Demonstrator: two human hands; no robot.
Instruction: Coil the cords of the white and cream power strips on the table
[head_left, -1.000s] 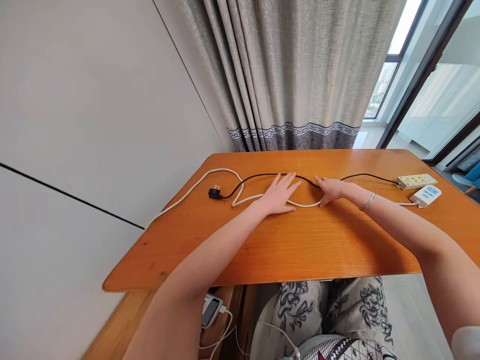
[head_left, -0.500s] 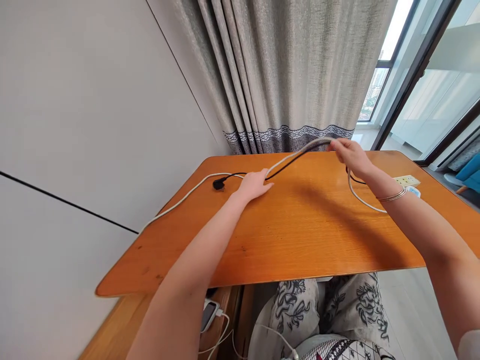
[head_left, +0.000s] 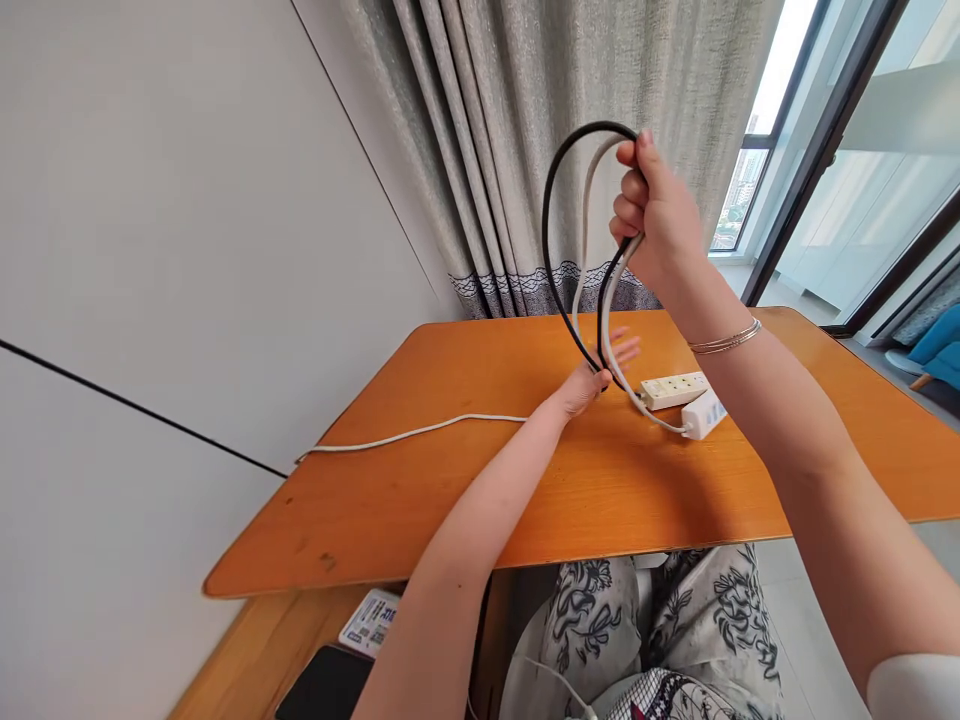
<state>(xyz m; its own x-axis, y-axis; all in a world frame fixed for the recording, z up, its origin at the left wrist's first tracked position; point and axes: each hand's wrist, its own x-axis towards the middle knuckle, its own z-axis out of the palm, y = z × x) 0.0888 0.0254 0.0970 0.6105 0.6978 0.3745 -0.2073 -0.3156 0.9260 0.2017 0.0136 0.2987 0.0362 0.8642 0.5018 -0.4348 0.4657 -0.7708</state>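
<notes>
Raised in front of the curtain, my right hand [head_left: 656, 200] is closed around a black cable [head_left: 550, 215] and a white cable [head_left: 586, 210], which hang from it in a loop. Below, just over the table, my left hand [head_left: 592, 375] has its fingers stretched out and spread, with the cables running across its palm beside the thumb. A cream power strip [head_left: 673, 389] and a white power strip [head_left: 703, 414] lie to the right of it, joined to the cables. The black cable's plug is out of sight.
The orange wooden table [head_left: 450, 500] spans the view, with white cable trailing over its left side to the wall. A curtain [head_left: 517, 130] hangs behind. Below the table's front edge lie a black flat object [head_left: 319, 685] and a printed white card-like item [head_left: 369, 622].
My right hand has risen with both cables, now bent into a loop. My left hand has moved right along the cables. Both power strips have slid left, and the black plug has left view.
</notes>
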